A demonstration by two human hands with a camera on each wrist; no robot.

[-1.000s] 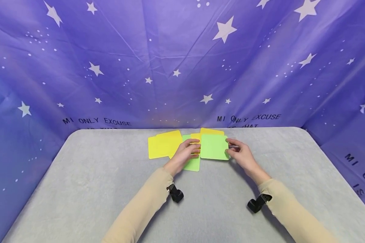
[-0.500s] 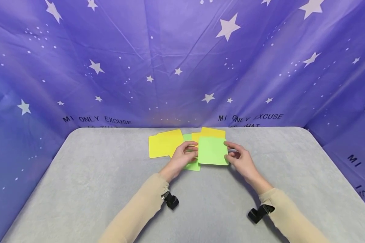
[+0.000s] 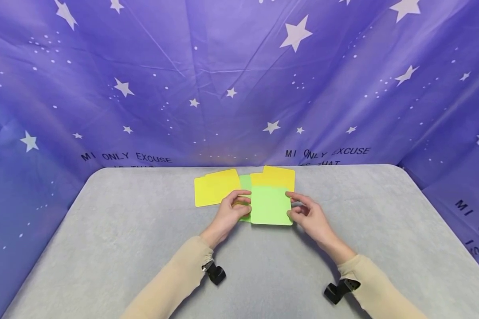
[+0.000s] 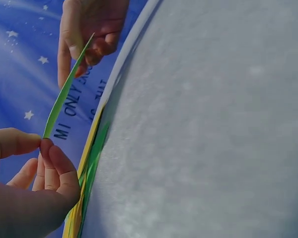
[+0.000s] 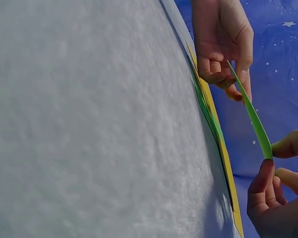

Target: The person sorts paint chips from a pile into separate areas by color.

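Green card has drifted down and a bit left over the last half second, now just below the frame's middle, lifted off the desk. It's one plain bright square, rounded corners, slightly bowed. Left hand and right hand each pinch an edge. I count at least four yellow cards behind, plus one other green sheet.

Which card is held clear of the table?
The green card pinched by the left hand and right hand; the other cards, yellow and green, lie on the table.
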